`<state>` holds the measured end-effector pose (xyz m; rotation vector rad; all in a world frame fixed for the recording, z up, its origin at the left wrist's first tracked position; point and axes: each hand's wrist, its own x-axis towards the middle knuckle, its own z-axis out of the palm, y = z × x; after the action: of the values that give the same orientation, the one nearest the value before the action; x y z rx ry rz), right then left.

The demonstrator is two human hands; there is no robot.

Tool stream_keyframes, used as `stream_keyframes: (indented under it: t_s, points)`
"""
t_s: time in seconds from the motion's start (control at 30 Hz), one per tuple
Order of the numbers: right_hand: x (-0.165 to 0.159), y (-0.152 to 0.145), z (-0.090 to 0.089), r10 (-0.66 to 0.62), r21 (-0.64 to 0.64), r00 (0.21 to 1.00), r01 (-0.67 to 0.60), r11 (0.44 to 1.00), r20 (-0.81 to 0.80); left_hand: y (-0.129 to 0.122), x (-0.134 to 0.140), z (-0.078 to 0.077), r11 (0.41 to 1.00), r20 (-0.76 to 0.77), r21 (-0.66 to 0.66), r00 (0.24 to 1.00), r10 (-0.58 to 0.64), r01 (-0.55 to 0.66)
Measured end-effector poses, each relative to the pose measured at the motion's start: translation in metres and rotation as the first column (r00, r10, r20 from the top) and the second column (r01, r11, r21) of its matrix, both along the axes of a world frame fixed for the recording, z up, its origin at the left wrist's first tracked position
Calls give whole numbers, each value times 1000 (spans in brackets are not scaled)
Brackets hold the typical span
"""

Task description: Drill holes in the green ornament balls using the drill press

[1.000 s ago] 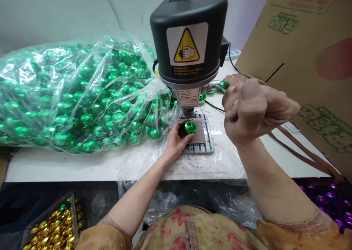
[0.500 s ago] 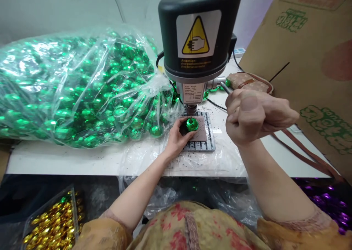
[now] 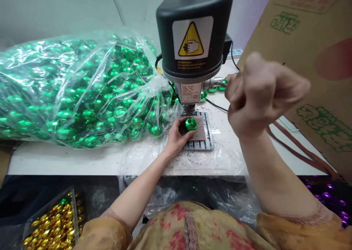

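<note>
A shiny green faceted ball point(image 3: 191, 124) with a dark hole on top rests on the base plate point(image 3: 209, 141) of a small drill press point(image 3: 194, 33). My left hand point(image 3: 177, 135) pinches the ball between thumb and fingers, directly beneath the chuck point(image 3: 189, 109). Closed in a fist, my right hand point(image 3: 260, 94) is on the feed lever point(image 3: 220, 82) at the press's right side; most of the lever is hidden behind the fingers.
A big clear bag point(image 3: 74, 95) of green balls fills the table's left. On the right lean a cardboard box point(image 3: 302, 59) and a brown strap point(image 3: 299, 151). Gold balls point(image 3: 52, 224) sit in a bin at lower left, purple balls point(image 3: 330, 202) at lower right. Dark specks dot the table point(image 3: 90, 162).
My right hand has risen with the lever and looks slightly blurred. The view has shifted a little. My left hand keeps the green ball in the same place on the plate.
</note>
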<state>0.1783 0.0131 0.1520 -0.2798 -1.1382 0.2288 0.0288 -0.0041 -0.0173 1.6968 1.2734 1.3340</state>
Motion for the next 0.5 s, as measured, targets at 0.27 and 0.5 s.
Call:
stream_keyframes:
  t_s: [0.27, 0.5]
  points:
    - [-2, 9, 33, 161, -34, 987, -161, 986, 4, -63, -7, 21, 971, -167, 237, 984, 62, -21]
    - [-1, 10, 28, 185, -22, 983, -185, 982, 0, -146, -23, 3, 655, -800, 367, 583, -139, 660]
